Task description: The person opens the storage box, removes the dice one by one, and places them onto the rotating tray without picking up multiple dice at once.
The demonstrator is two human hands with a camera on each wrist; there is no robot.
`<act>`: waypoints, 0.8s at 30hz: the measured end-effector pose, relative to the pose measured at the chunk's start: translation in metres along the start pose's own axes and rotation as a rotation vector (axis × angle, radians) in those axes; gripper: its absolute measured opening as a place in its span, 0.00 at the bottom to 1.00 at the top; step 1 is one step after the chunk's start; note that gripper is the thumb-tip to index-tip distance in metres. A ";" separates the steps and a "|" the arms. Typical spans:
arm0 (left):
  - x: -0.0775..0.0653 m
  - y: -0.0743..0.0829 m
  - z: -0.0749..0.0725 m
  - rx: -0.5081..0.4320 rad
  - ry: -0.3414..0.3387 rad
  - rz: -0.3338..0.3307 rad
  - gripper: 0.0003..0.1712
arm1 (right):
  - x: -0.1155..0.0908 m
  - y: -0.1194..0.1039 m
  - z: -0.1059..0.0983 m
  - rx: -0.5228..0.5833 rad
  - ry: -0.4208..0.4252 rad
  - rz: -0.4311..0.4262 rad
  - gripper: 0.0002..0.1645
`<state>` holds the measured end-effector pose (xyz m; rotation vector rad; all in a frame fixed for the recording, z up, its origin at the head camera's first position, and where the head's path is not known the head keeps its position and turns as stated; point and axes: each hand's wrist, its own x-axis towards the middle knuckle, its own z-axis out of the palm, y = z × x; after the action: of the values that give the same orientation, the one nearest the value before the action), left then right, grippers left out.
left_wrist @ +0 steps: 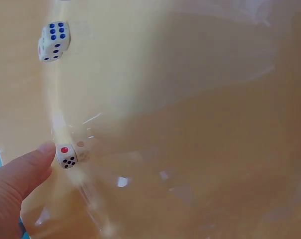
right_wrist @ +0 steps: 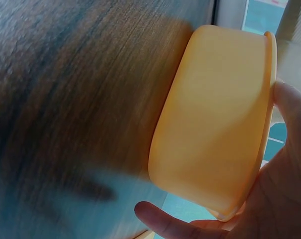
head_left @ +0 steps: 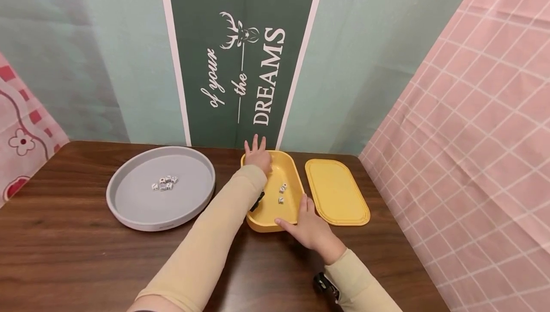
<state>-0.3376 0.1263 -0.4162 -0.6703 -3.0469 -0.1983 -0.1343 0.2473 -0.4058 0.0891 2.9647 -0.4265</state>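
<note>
Yellow box [head_left: 267,229] on brown table [head_left: 77,254], right of grey tray [head_left: 133,202]. Right hand [head_left: 315,228] braced at box's near right corner, fingers spread, mostly straight. Left hand [head_left: 259,160] over far left corner: visible fingers splayed, tip at die [left_wrist: 66,156]; pinched or merely touching, cannot tell. Probably best: brace box, take die by opposite faces, avoid wedging it against wall. Count: one box, one tray, one yellow panel [head_left: 337,192]; apparently six tray dice [head_left: 169,187], three box dice [head_left: 281,200] in head view.
</note>
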 end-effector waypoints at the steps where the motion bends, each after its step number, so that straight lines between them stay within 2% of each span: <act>1: -0.001 0.001 0.000 0.005 -0.003 -0.003 0.15 | 0.000 0.000 0.000 0.001 -0.002 0.004 0.67; 8: -0.001 0.003 0.006 0.044 0.036 -0.004 0.09 | -0.001 0.001 0.001 0.005 0.002 0.006 0.66; 12: -0.001 0.004 0.006 0.080 0.048 0.009 0.09 | -0.001 0.002 0.002 0.008 0.003 0.011 0.67; 20: -0.002 0.007 0.006 0.074 0.055 -0.017 0.10 | -0.002 0.001 0.001 0.026 0.005 0.010 0.66; 24: -0.001 0.007 0.007 0.082 0.054 0.000 0.10 | -0.002 0.001 0.000 0.032 0.000 0.008 0.66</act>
<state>-0.3338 0.1337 -0.4223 -0.6490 -2.9850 -0.0897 -0.1319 0.2478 -0.4060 0.1048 2.9565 -0.4735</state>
